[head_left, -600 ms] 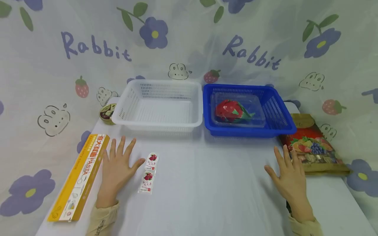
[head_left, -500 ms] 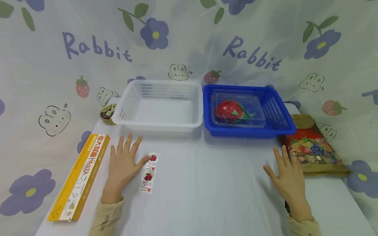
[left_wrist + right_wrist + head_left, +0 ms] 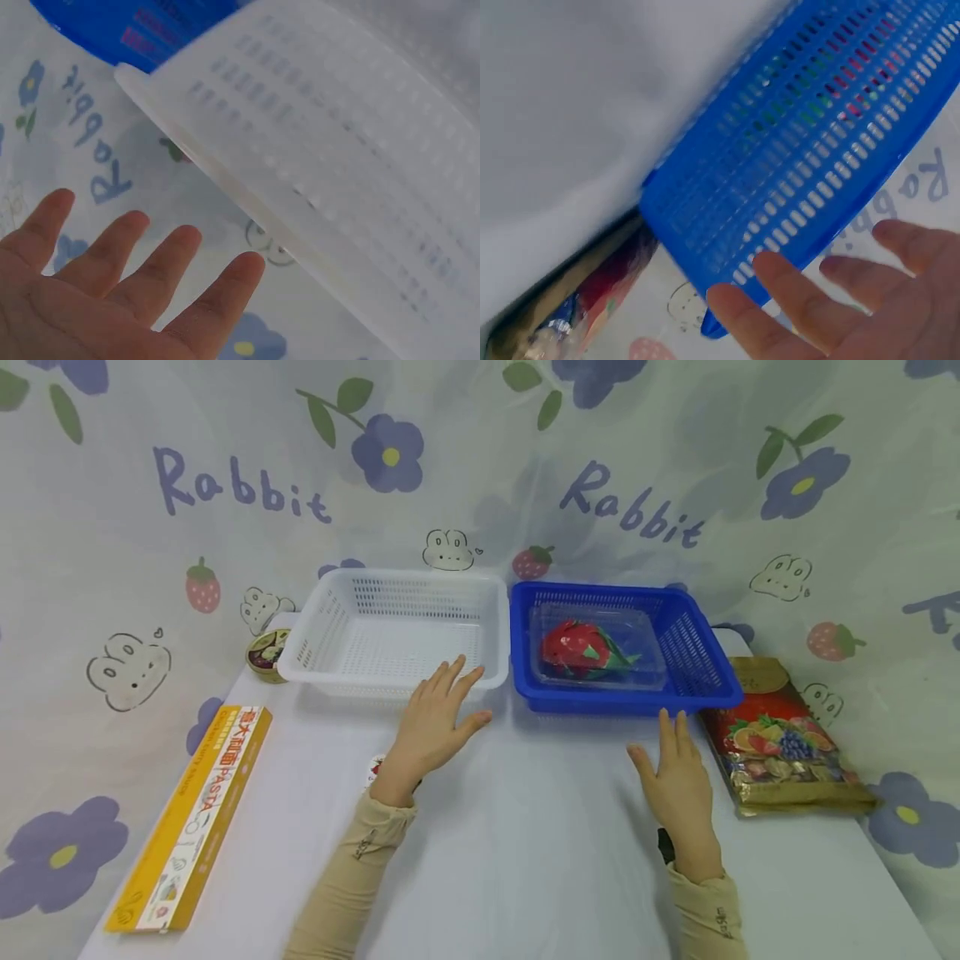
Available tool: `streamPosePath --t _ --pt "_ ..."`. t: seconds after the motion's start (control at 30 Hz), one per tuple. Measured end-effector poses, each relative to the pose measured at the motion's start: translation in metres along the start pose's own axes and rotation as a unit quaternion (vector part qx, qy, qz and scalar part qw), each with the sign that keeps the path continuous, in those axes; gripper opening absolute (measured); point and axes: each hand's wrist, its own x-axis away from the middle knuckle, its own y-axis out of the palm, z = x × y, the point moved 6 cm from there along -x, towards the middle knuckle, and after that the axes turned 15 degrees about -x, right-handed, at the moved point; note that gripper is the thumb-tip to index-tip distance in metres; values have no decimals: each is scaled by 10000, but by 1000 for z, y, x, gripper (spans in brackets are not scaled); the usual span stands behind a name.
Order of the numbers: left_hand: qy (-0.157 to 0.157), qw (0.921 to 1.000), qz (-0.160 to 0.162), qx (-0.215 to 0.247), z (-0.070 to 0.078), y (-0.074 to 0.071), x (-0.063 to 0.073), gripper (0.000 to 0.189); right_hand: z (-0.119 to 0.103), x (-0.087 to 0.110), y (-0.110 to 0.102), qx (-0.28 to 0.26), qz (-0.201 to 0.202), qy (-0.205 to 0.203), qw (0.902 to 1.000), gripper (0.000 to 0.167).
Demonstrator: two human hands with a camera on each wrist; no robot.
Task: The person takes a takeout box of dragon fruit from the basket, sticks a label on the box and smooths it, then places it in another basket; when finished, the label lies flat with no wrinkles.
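My left hand [image 3: 435, 722] hovers with spread fingers at the front right of the white basket [image 3: 420, 647], holding nothing. In the left wrist view its fingers [image 3: 225, 296] lie apart from that basket's wall. My right hand [image 3: 678, 777], fingers extended, is just in front of the blue basket [image 3: 630, 703] and holds nothing. Inside the blue basket sits a clear plastic box [image 3: 648, 652] with a red and green dragon fruit [image 3: 573, 647]. White stickers [image 3: 375, 767] with a dragon fruit picture lie mostly hidden behind the left forearm.
A yellow pasta box [image 3: 191, 818] lies along the table's left side. Behind it, beside the white basket, stands a small round tin [image 3: 264, 653]. On the right is a red and gold bag [image 3: 783, 747] with fruit pictures. A printed curtain [image 3: 465, 460] hangs behind the table.
My left hand has moved right and forward from beside the pasta box, past the stickers, to the white basket's front. My right hand has shifted left and forward toward the blue basket.
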Motion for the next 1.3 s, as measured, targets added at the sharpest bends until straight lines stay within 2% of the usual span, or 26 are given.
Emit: streamPosePath --t 0.13,0.33,0.47,0.6,0.7,0.83,1.0,1.07,1.2,1.27,1.3 --pt "171 9989 -4 428 29 5 -28 100 -6 -8 7 -136 49 236 9996 78" --pt "223 9953 -137 935 65 1 -71 99 -12 -16 16 -307 -40 355 9989 77" --pt "60 9909 -403 1287 83 1 -101 79 -12 -19 17 -356 106 360 9987 76" --pt "-323 9836 -863 1550 90 11 -128 68 -12 -21 19 -399 248 359 9982 75" --pt "-682 9724 -1363 1769 90 23 -145 73 -11 -21 21 -414 288 384 9980 75" --pt "-1298 9514 -2078 1867 88 38 -157 81 -10 -20 22 -437 300 428 9977 75" --pt "-2066 9267 -2495 1903 81 53 -166 86 -7 -21 25 -493 195 568 9970 76" --pt "-2215 9169 -2682 1959 79 58 -169 88 -6 -21 26 -513 161 611 9967 77" --pt "-2301 8966 -3151 2095 79 66 -174 94 -5 -22 27 -524 170 623 9965 77" --pt "-2232 8912 -3379 2044 82 67 -174 101 -4 -22 27 -511 231 606 9966 77" --pt "-2161 8918 -3479 1923 84 67 -175 105 -4 -22 26 -510 279 588 9966 77"
